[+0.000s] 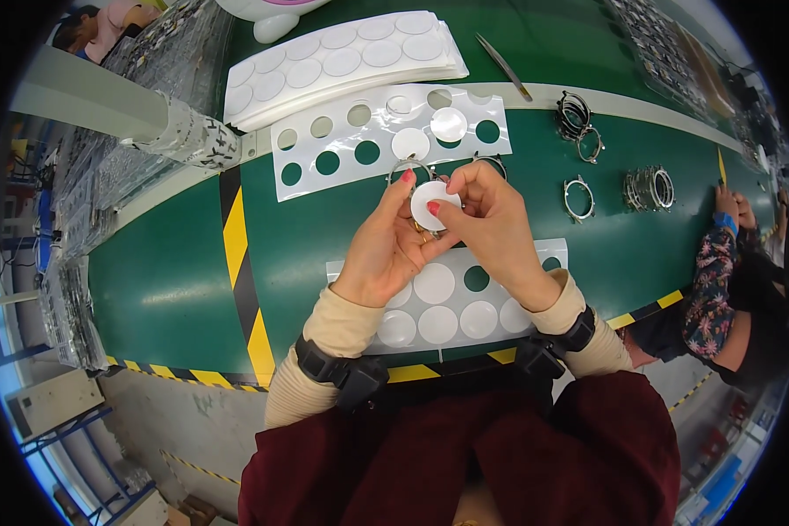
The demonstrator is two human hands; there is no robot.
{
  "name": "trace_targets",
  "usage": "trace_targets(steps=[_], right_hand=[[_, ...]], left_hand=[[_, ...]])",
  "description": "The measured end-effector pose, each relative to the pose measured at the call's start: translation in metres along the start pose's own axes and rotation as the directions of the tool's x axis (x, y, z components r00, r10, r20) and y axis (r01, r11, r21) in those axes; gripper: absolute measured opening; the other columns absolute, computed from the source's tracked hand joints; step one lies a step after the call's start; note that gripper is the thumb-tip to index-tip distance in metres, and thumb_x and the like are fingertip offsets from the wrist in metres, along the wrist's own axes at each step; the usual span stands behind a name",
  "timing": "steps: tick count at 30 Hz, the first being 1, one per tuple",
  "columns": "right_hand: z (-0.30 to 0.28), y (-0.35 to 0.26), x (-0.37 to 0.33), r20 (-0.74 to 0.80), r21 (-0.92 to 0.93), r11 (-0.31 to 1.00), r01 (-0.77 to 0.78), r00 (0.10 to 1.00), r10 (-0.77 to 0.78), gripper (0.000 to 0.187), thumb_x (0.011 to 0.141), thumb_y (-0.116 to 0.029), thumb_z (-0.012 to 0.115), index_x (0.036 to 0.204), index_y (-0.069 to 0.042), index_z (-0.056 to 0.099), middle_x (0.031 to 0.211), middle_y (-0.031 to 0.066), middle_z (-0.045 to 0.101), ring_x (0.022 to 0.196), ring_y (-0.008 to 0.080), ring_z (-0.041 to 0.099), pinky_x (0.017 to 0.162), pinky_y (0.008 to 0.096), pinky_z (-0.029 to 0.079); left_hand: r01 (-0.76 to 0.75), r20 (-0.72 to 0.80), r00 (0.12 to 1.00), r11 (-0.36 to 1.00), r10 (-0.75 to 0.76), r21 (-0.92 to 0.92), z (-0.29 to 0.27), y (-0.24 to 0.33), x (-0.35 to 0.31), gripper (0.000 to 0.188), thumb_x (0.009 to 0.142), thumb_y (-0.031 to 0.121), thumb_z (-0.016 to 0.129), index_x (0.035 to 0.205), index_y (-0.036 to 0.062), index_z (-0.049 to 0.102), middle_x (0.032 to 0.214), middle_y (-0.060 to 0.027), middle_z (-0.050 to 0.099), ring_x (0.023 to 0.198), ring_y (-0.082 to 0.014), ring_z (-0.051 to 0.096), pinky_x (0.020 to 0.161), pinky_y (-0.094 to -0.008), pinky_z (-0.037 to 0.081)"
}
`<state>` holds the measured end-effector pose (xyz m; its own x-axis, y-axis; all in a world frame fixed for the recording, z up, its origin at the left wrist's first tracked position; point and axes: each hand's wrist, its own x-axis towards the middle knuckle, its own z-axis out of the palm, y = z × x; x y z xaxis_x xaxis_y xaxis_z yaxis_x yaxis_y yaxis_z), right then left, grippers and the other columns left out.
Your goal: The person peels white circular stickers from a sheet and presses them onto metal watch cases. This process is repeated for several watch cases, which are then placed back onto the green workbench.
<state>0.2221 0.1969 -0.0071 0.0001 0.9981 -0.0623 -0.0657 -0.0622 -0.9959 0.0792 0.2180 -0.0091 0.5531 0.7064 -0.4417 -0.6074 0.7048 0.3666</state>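
Over the middle of the green bench, my left hand (pixel 382 252) is closed around the edge of a round piece with a white disc (pixel 423 195) on its face. Bits of metal rim show below the disc, but most of the piece is hidden by my fingers. My right hand (pixel 498 230) pinches the disc, its thumb lying on the white face. Just beyond my fingers are two thin metal rings, partly hidden. Under my wrists lies a sheet of white round stickers (pixel 437 325). Farther away is a second sheet (pixel 302 182), with many holes and a few discs left on it.
A stack of white sticker sheets (pixel 342 61) sits at the back left, and tweezers (pixel 504 67) at the back. On the right are a single metal ring (pixel 579 197), a row of rings (pixel 649 189) and more rings (pixel 573 114). A co-worker's hands (pixel 733 205) rest at the far right.
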Motion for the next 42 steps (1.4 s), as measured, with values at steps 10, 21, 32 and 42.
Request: trace_targets(steps=[10, 21, 32, 42], right_hand=[[0.009, 0.002, 0.008, 0.036, -0.24, 0.956, 0.171, 0.985, -0.167, 0.017, 0.083, -0.004, 0.061, 0.099, -0.003, 0.054, 0.082, -0.0019, 0.057, 0.069, 0.0025, 0.048, 0.058, 0.0151, 0.041], [-0.003, -0.007, 0.003, 0.16, -0.077, 0.994, -0.081, 0.983, 0.093, 0.015, 0.085, -0.01, 0.058, 0.098, -0.002, 0.06, 0.083, 0.0016, 0.058, 0.073, 0.0062, 0.05, 0.066, 0.0212, 0.044], [0.003, -0.012, -0.006, 0.13, -0.018, 0.994, 0.107, 0.986, -0.103, 0.03, 0.083, -0.005, 0.059, 0.112, -0.005, 0.052, 0.091, 0.0022, 0.056, 0.079, 0.0088, 0.053, 0.068, 0.0238, 0.046], [0.0, -0.011, -0.001, 0.045, -0.422, 0.673, 0.608, 0.755, -0.654, 0.015, 0.079, -0.001, 0.062, 0.094, -0.003, 0.06, 0.086, 0.0062, 0.059, 0.079, 0.0161, 0.057, 0.068, 0.027, 0.047]], left_hand=[[0.009, 0.032, 0.999, 0.999, -0.011, 0.048, 0.002, 0.001, -0.006, 0.026, 0.094, 0.028, 0.047, 0.11, 0.008, 0.05, 0.098, -0.0048, 0.059, 0.094, -0.0172, 0.061, 0.089, -0.0402, 0.049], [0.026, 0.004, 1.0, 0.99, -0.026, 0.142, 0.017, 0.003, -0.014, 0.031, 0.095, 0.031, 0.046, 0.111, 0.0046, 0.049, 0.102, -0.0063, 0.058, 0.094, -0.0169, 0.06, 0.088, -0.0385, 0.05], [-0.026, 0.091, 0.996, 0.986, 0.01, 0.167, 0.007, 0.007, -0.009, 0.033, 0.096, 0.032, 0.043, 0.115, 0.0057, 0.046, 0.112, -0.0097, 0.055, 0.099, -0.0191, 0.059, 0.088, -0.0358, 0.051], [-0.01, 0.341, 0.939, 0.993, 0.049, -0.116, -0.03, 0.012, 0.008, 0.03, 0.096, 0.032, 0.043, 0.101, 0.0036, 0.052, 0.097, -0.0109, 0.062, 0.099, -0.0223, 0.061, 0.087, -0.037, 0.052]])
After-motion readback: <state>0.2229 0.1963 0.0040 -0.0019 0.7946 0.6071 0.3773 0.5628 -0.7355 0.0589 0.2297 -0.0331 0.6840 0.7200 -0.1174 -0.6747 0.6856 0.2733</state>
